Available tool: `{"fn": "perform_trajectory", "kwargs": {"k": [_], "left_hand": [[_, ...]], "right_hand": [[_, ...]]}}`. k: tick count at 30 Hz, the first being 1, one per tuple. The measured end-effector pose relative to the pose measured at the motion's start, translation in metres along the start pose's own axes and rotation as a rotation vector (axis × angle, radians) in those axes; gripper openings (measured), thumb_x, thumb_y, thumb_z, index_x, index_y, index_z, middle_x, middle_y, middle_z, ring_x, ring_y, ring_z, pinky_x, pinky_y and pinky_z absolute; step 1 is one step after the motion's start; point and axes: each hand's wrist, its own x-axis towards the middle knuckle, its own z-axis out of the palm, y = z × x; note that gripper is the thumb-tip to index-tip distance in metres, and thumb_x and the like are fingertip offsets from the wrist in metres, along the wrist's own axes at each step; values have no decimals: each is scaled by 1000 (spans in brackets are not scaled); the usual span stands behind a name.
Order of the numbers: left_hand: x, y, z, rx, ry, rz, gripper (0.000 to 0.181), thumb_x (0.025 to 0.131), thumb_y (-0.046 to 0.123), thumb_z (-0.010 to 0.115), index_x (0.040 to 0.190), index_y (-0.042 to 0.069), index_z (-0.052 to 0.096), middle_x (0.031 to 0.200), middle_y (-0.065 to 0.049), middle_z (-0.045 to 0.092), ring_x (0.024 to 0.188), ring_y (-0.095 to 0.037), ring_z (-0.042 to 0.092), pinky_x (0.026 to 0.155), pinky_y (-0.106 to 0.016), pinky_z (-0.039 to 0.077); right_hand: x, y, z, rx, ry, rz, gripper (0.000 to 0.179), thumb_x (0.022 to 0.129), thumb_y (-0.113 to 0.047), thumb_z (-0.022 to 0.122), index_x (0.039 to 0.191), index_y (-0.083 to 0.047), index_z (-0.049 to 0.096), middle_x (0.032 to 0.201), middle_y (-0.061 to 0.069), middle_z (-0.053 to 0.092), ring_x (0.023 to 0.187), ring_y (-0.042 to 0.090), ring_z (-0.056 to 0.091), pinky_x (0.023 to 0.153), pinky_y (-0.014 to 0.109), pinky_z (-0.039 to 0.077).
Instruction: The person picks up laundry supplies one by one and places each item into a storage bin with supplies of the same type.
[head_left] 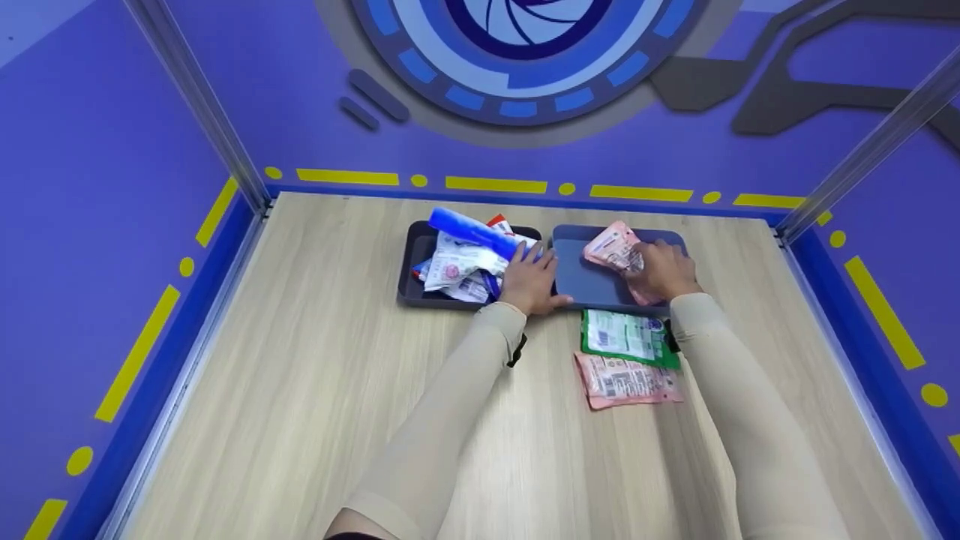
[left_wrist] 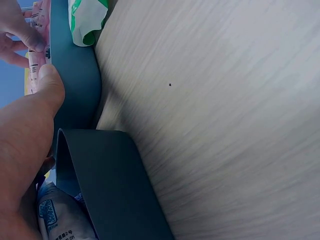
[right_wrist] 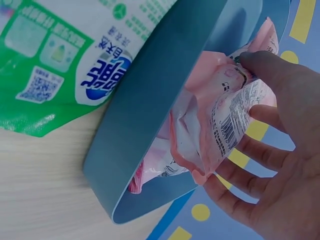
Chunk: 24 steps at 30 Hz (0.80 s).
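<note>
My right hand [head_left: 664, 270] grips a pink pouch [right_wrist: 235, 112] over the right grey tray [head_left: 581, 281], thumb on one side and fingers on the other. Beneath it, a second pink packet [right_wrist: 157, 157] lies inside that tray. With fingers spread, my left hand [head_left: 531, 281] rests at the right end of the left tray [head_left: 409, 300], over its packets. A white pouch [head_left: 457, 262] and a blue packet [head_left: 472, 231] are heaped in there. The left thumb [left_wrist: 50, 82] reaches toward the right tray.
In front of the right tray lies a green-and-white pouch [head_left: 626, 335], partly overlapping another pink pouch [head_left: 630, 380] nearer me. Both trays stand side by side toward the back of the wooden table [head_left: 337, 360]. Blue-purple panels [head_left: 495, 172] wall the back and sides.
</note>
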Motion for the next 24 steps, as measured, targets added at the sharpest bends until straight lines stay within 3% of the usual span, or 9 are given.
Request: {"fn": "perform_trajectory", "kwargs": {"k": [14,24], "left_hand": [[2,0,2,28,-7,-4,97,93,82,36,164,18,27,171,2,22,159,-23,8,128,-48,-3],[-1,0,0,-1,-6,-5,95,93,80,41,164,18,29,171,3,23,159,-23,8,128,-47,-4]], "right_hand": [[2,0,3,7,-19,14,64,92,-33,75,145,-3,55,138,32,53,123,53,46,101,78,37],[-1,-3,3,-22,-17,2,62,92,-33,75,143,-4,56,140,34,51,126,57,45,101,80,35]]}}
